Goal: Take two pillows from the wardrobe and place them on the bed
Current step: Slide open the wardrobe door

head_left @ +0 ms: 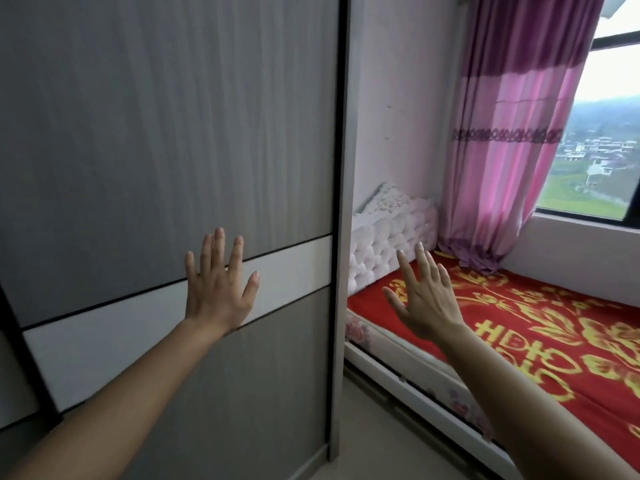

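Both bare forearms are reaching forward, the left hand (217, 289) spreading open fingers against the closed wardrobe (166, 140) door, likely to slide it, the right hand (424, 299) hovering open, empty beside the wardrobe, over the bed (540, 327); no pillows are showing.

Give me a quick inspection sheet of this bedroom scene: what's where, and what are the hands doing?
Surface: bed with a red and gold cover, nothing lying on the visible part.
Job's things: wardrobe with its grey sliding door shut; no pillows seen.
Clutter: nothing seen.
Hands: left hand open, fingers spread, at the door's white band; contact cannot be told. Right hand open, empty, raised in front of the bed.
Cables: nothing seen.
Surroundings: white tufted headboard, pink curtain hanging down to the bed corner, window with a view of fields and buildings.
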